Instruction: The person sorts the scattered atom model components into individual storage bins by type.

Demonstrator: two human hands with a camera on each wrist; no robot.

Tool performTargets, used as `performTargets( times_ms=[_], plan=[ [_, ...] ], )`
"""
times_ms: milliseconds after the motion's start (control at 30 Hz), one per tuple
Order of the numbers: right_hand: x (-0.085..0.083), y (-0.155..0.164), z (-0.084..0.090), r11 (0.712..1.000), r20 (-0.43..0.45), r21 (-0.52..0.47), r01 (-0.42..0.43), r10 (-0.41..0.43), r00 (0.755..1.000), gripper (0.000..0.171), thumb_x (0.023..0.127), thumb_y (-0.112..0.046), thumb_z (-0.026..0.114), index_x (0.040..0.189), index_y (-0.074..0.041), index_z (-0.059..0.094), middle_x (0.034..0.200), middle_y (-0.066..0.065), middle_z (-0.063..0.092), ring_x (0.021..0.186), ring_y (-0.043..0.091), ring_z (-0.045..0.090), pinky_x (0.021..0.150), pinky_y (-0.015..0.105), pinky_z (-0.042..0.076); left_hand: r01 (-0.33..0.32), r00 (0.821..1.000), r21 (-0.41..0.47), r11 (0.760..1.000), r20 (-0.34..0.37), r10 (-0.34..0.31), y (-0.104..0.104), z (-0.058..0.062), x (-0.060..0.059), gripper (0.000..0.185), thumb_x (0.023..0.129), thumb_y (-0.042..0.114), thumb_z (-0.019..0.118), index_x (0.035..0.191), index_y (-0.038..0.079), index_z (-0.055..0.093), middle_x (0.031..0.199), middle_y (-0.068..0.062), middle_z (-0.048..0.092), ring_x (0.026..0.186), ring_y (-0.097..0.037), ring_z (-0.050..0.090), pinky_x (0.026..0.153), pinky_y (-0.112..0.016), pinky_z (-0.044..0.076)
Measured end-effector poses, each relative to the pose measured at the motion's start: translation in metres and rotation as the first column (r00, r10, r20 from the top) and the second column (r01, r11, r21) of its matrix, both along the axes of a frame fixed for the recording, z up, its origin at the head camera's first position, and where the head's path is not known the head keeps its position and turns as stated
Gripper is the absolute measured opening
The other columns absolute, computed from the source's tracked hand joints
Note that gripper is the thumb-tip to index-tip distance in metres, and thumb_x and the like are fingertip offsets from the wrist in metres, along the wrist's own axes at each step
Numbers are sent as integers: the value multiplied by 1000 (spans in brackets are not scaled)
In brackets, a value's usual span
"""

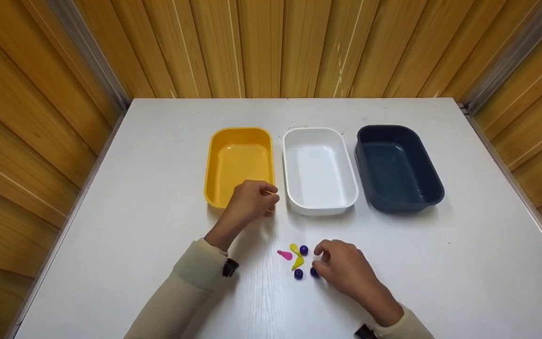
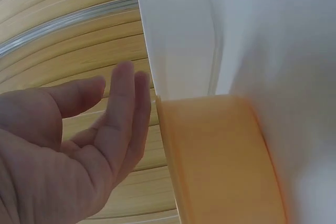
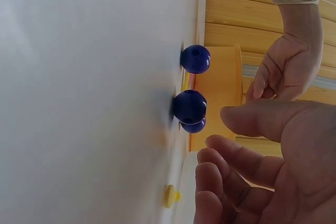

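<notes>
Head view, white table (image 1: 158, 155), wood-panelled walls (image 1: 31, 117), left hand (image 1: 251, 200) open over yellow tray (image 1: 238, 141), right hand (image 1: 341, 266) loosely curled, empty

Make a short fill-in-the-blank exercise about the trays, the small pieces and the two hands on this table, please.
1. The white tray stands between the yellow tray and the ____ tray.
2. The left hand is at the near rim of the ____ tray.
3. Beside the right hand lie blue beads, two yellow pieces and one ____ piece.
4. All three trays are ____.

Missing words: dark blue; yellow; pink; empty
</notes>
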State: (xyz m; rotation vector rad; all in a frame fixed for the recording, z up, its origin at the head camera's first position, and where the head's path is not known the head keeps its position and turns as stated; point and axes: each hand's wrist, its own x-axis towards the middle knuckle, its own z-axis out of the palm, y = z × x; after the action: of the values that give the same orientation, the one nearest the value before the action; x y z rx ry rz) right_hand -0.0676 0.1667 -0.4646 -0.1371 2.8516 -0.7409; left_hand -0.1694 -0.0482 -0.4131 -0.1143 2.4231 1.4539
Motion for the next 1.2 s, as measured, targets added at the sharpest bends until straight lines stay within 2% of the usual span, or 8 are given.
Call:
performTargets(
  times_ms=[133, 267, 433, 600, 900, 1200],
  plan=[
    [5, 3, -2, 1000, 0, 12, -14, 14, 1000, 16, 82, -22, 82, 93, -17, 72, 77, -5, 59, 71, 12, 51, 69, 33, 46, 26, 999, -60, 998, 21, -25, 9, 1, -1, 34, 96, 17, 71, 128, 8, 71, 106, -13, 77, 74, -16, 73, 76, -27, 62],
    [7, 4, -4, 1000, 47, 21, -19, 18, 999, 20, 81, -26, 85, 94, -19, 71, 79, -5, 58, 73, 12, 51, 70, 33, 46, 51, 999, -102, 994, 23, -49, 17, -1, -1, 34, 96, 18, 70, 129, 11, 71, 103, -11, 77, 74, -17, 71, 72, -26, 59],
    [8, 5, -4, 999, 98, 25, -21, 18, 995, 21, 81, -26, 85, 96, -19, 72, 81, -4, 59, 76, 13, 51, 71, 34, 46, 88, 996, -134, 987, 3, -88, 24, -5, -2, 24, 96, 16, 69, 117, 11, 77, 96, -11, 78, 73, -18, 68, 63, -24, 53],
    [8, 6, -5, 999, 112, 31, -34, 30, 993, 20, 80, -24, 85, 95, -19, 73, 81, -4, 59, 76, 14, 51, 71, 34, 46, 97, 995, -125, 987, -22, -101, 28, -7, -5, 19, 95, 14, 70, 110, 7, 79, 90, -12, 78, 69, -18, 68, 59, -22, 50],
    [9, 6, -8, 999, 134, -1, -54, 54, 989, 17, 80, -19, 84, 94, -18, 74, 74, -4, 57, 70, 13, 50, 64, 29, 41, 67, 994, -166, 984, -80, -81, 35, -12, -14, 15, 95, 9, 69, 102, 3, 79, 74, -6, 72, 63, -15, 62, 53, -20, 45],
    [7, 4, -10, 998, 102, -2, -62, 62, 993, 19, 80, -21, 85, 94, -18, 73, 78, -5, 59, 73, 14, 51, 68, 33, 45, 18, 981, -244, 970, -185, -64, 45, -15, -19, 13, 94, 3, 64, 93, -3, 76, 70, -7, 66, 58, -15, 57, 48, -19, 40]
  ],
)
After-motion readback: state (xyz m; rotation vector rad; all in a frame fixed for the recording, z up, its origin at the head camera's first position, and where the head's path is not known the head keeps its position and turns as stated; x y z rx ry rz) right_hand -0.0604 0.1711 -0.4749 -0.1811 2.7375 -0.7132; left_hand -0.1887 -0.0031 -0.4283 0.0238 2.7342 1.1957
